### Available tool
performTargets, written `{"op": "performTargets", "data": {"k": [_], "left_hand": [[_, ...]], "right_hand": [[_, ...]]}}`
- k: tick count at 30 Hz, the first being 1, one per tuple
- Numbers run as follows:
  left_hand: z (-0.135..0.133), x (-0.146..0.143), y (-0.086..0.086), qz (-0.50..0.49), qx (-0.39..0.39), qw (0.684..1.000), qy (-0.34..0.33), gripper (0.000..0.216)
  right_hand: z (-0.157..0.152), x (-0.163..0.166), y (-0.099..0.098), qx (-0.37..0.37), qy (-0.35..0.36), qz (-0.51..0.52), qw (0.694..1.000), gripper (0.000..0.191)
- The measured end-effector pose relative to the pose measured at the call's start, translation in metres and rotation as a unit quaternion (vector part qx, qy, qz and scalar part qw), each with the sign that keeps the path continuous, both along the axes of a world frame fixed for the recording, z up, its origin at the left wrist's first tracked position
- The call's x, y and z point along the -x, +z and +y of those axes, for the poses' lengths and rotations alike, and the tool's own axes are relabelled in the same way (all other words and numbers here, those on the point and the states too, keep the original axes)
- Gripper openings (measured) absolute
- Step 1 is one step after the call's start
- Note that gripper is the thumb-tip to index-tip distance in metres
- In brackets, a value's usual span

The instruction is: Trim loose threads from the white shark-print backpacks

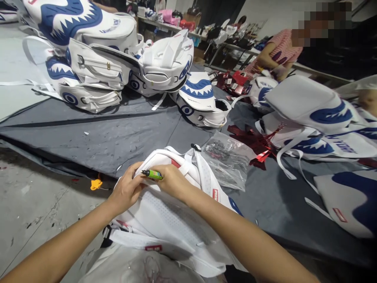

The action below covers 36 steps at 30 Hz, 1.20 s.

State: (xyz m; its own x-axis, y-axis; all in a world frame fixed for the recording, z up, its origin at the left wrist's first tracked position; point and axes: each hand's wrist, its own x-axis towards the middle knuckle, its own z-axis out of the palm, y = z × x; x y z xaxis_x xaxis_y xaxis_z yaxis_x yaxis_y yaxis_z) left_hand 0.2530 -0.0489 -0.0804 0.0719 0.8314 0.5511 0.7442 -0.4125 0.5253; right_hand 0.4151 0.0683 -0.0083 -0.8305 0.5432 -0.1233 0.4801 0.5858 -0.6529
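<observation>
A white backpack (165,212) lies tilted in front of me at the table's edge, its perforated back panel and straps facing up. My left hand (128,186) is closed on the backpack's upper left edge, thumb on top. In my right hand (171,180) is a small green tube with a black tip (153,174). The tip points left, close to my left thumb and over the backpack's edge. My right fingertips are partly hidden behind the tube and the hand. Black buckles (196,147) sit on the straps.
White-and-blue backpacks are piled at the back left (94,74) and on the right (318,118). A clear plastic bag (226,157) and red tags (262,151) lie beside my backpack on the dark-covered table (73,137). A person in a striped top (284,47) is behind.
</observation>
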Motion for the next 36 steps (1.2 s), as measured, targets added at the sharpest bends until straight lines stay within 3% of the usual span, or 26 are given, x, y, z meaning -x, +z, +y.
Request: {"op": "performTargets", "data": {"k": [3,7,13,17,22,28,31,33,36], "left_hand": [[0.001,0.0,-0.001,-0.001,0.002,1.0,-0.004,0.052],[0.0,0.0,-0.005,0.013,-0.003,1.0,-0.002,0.049],[0.001,0.0,-0.005,0.022,-0.006,1.0,0.0,0.047],[0.001,-0.002,-0.003,0.019,-0.017,1.0,0.002,0.049],[0.003,-0.001,-0.003,0.0,0.009,1.0,-0.004,0.043],[-0.002,0.002,-0.013,-0.038,0.01,0.999,0.007,0.037],[-0.001,0.008,-0.022,-0.103,0.067,0.987,0.102,0.067],[0.004,0.014,-0.019,-0.111,0.168,0.97,0.136,0.086],[0.014,0.017,-0.001,-0.058,0.323,0.936,0.124,0.07]], "right_hand": [[0.001,-0.003,0.0,0.027,-0.007,0.024,0.999,0.017],[0.001,-0.002,0.003,0.041,-0.072,0.032,0.996,0.014],[-0.003,0.004,0.008,-0.047,-0.072,-0.069,0.994,0.008],[-0.005,-0.008,0.01,-0.05,-0.094,-0.052,0.993,0.013],[-0.001,-0.019,0.003,-0.103,0.015,-0.037,0.994,0.036],[-0.005,-0.001,0.0,-0.208,0.077,-0.122,0.968,0.022],[-0.007,0.003,0.006,-0.263,0.11,-0.134,0.949,0.021],[-0.006,-0.002,0.011,-0.299,0.135,-0.142,0.934,0.023],[-0.006,-0.029,0.02,-0.298,0.145,-0.184,0.925,0.02]]}}
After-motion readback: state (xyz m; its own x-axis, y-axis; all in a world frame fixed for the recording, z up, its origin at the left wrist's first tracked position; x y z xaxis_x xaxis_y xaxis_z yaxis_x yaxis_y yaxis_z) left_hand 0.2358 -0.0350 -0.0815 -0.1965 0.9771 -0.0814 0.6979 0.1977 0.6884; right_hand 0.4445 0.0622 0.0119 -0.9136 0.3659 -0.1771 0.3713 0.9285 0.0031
